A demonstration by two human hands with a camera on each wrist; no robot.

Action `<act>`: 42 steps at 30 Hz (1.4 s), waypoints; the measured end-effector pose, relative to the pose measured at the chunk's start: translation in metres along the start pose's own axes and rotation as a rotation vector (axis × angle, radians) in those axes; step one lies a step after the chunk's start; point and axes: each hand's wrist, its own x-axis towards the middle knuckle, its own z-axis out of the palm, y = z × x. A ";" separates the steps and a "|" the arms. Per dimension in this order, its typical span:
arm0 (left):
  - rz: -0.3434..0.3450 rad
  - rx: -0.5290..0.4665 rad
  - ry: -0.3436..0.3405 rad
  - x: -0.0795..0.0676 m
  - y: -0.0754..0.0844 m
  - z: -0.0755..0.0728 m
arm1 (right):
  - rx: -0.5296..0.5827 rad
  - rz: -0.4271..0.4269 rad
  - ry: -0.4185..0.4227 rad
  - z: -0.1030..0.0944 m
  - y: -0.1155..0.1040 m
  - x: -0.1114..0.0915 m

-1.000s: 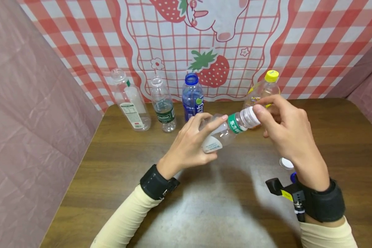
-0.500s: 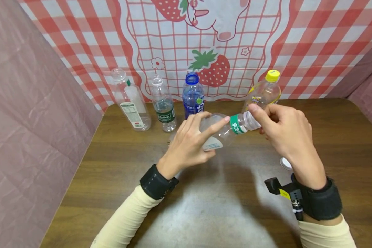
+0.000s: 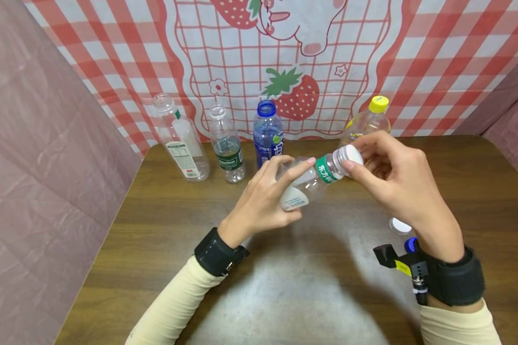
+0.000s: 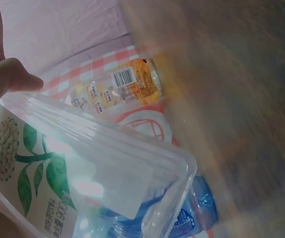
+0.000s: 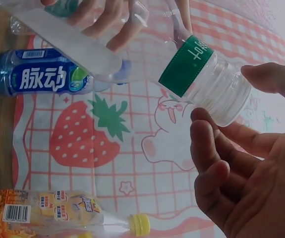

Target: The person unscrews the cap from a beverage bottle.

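Note:
My left hand (image 3: 263,196) grips a clear plastic bottle (image 3: 308,187), its fingers spread around the body. The bottle is tilted, its neck up to the right, with a green band (image 5: 186,65) below the mouth. A white cap (image 3: 354,154) sits at the mouth. My right hand (image 3: 401,187) pinches that cap, thumb on the near side and fingers on the far side. In the left wrist view the bottle's square base and its leaf-printed label (image 4: 38,168) fill the foreground. The right wrist view shows thumb and fingertips (image 5: 201,116) at the rim of the neck.
At the back of the wooden table (image 3: 164,258) stand a clear bottle (image 3: 185,153), a green-labelled bottle (image 3: 229,153) and a blue bottle (image 3: 267,134), all uncapped. A yellow-capped bottle (image 3: 367,122) stands behind my right hand. A white cap (image 3: 400,226) and a blue cap (image 3: 410,245) lie near my right wrist.
My right hand's fingers curl in and then reach out around the cap again, the wrist turning. My left hand and the bottle barely move. The blue cap shows again beside my right wrist.

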 end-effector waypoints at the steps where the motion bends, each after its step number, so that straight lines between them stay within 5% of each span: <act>1: -0.002 -0.012 0.002 0.000 0.000 0.000 | 0.015 -0.016 0.007 0.000 0.000 0.000; 9: 0.001 -0.020 0.013 0.001 0.001 0.000 | 0.053 -0.023 0.027 0.000 -0.002 0.001; 18: 0.024 0.053 0.016 0.000 0.001 0.001 | 0.029 0.235 -0.003 0.000 0.000 0.001; 26: 0.035 0.157 0.007 0.000 0.001 -0.001 | -0.101 0.351 -0.031 0.001 0.001 0.003; 42: 0.010 0.067 -0.013 0.000 -0.001 -0.002 | -0.034 0.009 -0.056 -0.006 -0.001 0.000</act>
